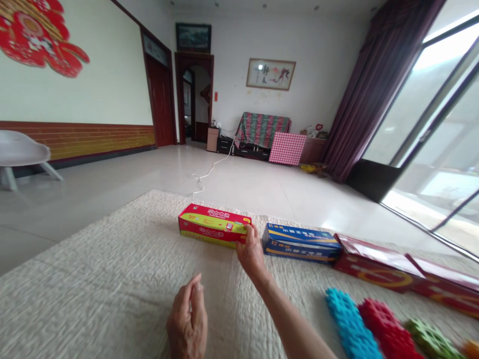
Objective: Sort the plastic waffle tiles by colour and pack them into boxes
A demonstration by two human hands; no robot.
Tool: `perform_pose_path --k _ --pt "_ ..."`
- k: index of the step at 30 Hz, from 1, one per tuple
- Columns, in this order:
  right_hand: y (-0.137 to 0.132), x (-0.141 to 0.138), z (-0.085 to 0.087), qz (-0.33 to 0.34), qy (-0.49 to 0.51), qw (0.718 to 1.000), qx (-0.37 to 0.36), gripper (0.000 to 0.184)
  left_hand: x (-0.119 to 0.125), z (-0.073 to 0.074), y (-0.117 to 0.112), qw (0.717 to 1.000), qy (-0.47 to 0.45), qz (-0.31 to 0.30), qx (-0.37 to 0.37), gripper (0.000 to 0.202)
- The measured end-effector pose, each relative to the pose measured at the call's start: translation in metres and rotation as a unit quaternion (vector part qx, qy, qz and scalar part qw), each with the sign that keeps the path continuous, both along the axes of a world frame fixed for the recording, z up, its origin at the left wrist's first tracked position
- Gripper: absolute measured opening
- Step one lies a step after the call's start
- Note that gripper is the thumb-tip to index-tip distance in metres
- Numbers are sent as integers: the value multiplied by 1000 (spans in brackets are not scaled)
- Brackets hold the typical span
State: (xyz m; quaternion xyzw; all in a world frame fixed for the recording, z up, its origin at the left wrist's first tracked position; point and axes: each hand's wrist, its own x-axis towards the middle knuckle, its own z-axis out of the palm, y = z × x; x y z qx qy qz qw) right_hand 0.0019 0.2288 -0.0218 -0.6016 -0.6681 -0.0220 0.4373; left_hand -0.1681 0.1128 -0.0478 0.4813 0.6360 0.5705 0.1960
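Note:
My right hand grips the right end of a long red and yellow-green battery box, its thumb and fingers around the end. The box lies on a cream quilted cover. Closer to me and lower, my left hand is apart from the box, with thumb and fingers pressed together and nothing visible between them. Just right of my right hand sits a blue box with white lettering. Beyond it, a dark red box and another dark red box continue the row.
Front right, a blue plastic lattice piece, a red one and a green one lie on the cover; an orange piece is cut off. A white cable crosses the tiled floor. A white chair stands left.

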Motion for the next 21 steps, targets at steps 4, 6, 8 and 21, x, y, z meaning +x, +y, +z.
perform_pose_path --k 4,6,8,21 --pt "-33 29 33 -1 -79 996 -37 61 -3 -3 -2 999 12 -17 -42 46" --pt "-46 60 52 -14 -120 990 -71 66 -4 -5 -2 998 13 -26 -54 44" --pt "-51 97 67 -38 -155 979 -125 74 -5 -6 -2 998 10 -37 -55 44" --pt "-21 194 74 -54 -281 915 -285 83 -6 -9 -1 997 50 -36 -49 45"
